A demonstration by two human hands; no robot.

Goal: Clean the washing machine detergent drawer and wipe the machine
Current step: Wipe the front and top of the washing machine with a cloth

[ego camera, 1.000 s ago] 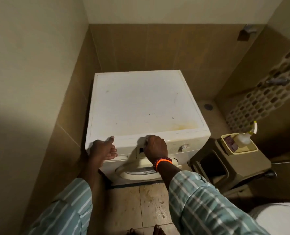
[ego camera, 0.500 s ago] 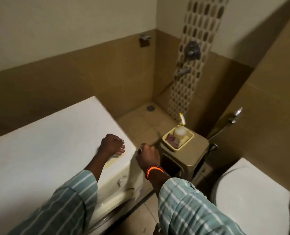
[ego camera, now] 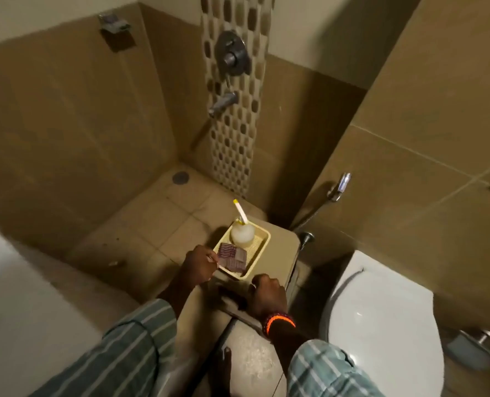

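The white washing machine (ego camera: 14,296) shows only as a top corner at the left edge; its detergent drawer is out of view. A yellow tray (ego camera: 262,245) on a brown plastic stool (ego camera: 284,253) holds a folded striped cloth (ego camera: 233,257) and a white spray bottle (ego camera: 242,233) with a yellow-tipped nozzle. My left hand (ego camera: 199,266) is at the tray's left corner, fingers pinched on the cloth's near edge; the cloth still lies in the tray. My right hand (ego camera: 268,293), with an orange wristband, rests as a fist on the stool's front edge.
A white toilet (ego camera: 381,325) stands close on the right. A wall tap (ego camera: 222,104) and shower mixer are on the far tiled wall, a hand sprayer (ego camera: 340,187) on the right wall. Tiled floor with a drain (ego camera: 180,177) lies beyond the stool.
My view swung right from the washing machine front to the stool. Both hands left the machine: the left went to the cloth in the tray, the right onto the stool.
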